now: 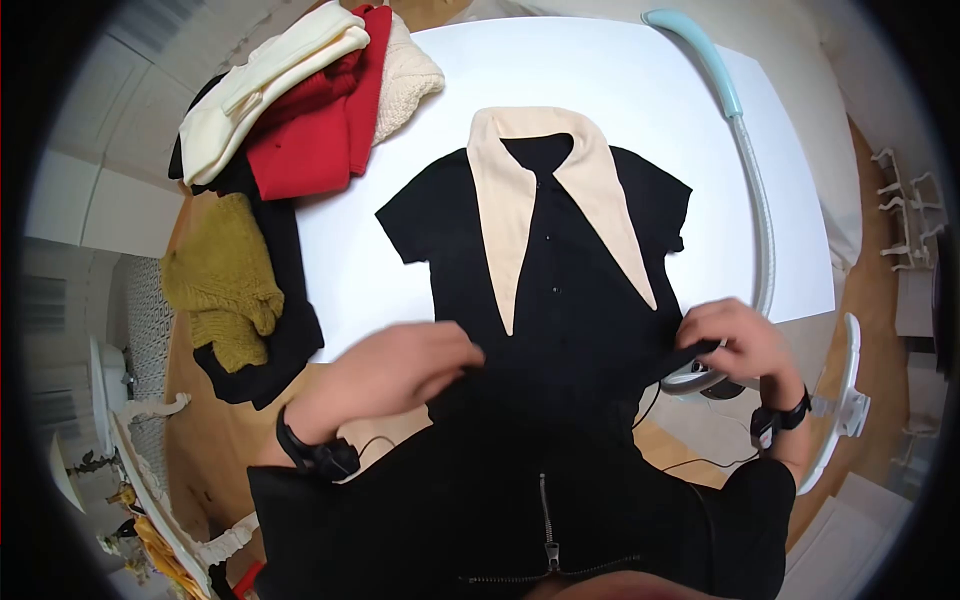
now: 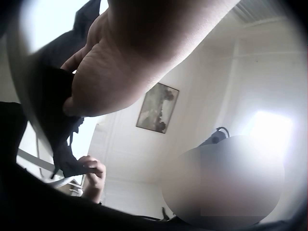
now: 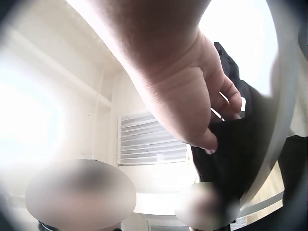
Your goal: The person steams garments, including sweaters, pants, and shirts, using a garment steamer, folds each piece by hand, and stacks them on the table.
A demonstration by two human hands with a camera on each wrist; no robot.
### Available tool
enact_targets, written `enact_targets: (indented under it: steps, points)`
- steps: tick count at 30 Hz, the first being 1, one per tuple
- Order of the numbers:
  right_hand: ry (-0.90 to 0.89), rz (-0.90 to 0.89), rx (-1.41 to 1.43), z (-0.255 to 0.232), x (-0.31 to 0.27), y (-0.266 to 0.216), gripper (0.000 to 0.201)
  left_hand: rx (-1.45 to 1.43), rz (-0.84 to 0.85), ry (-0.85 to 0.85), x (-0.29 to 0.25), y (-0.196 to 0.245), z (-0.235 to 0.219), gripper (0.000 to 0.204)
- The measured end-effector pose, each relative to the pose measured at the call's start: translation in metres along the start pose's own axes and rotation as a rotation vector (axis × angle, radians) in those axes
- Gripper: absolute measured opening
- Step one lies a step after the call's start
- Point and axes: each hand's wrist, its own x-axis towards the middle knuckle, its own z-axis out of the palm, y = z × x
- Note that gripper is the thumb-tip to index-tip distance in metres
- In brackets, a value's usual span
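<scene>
A black short-sleeved shirt (image 1: pixel 590 290) with a long, pointed cream collar (image 1: pixel 505 210) lies front up on the white table, its collar end away from me. At its lower left side, my left hand (image 1: pixel 395 370) pinches the black cloth, slightly blurred; the left wrist view shows thumb and fingers on the fabric (image 2: pixel 48 96). On the other side my right hand (image 1: pixel 740 335) pinches the lower right edge between thumb and fingers, lifting it a little. In the right wrist view the dark cloth (image 3: pixel 236 149) hangs down from that hand. The shirt's lower part merges with my black clothing.
Folded clothes are piled at the left of the white table (image 1: pixel 350 290): a cream garment (image 1: pixel 265 85), a red one (image 1: pixel 310 150) and an olive knit (image 1: pixel 225 270). A light blue steamer handle (image 1: pixel 700 55) with a grey hose (image 1: pixel 760 210) runs down the right side.
</scene>
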Motion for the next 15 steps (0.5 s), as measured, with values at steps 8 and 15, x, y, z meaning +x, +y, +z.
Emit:
enact_targets:
  steps: [8, 15]
  points:
    - [0.467, 0.250, 0.216, -0.061, 0.082, 0.049, 0.013, -0.141, -0.082, 0.488, 0.080, -0.060, -0.088, 0.030]
    - [0.905, 0.137, -0.617, -0.045, 0.145, 0.072, 0.051, 0.255, -0.142, 0.958, 0.120, -0.132, -0.039, 0.044]
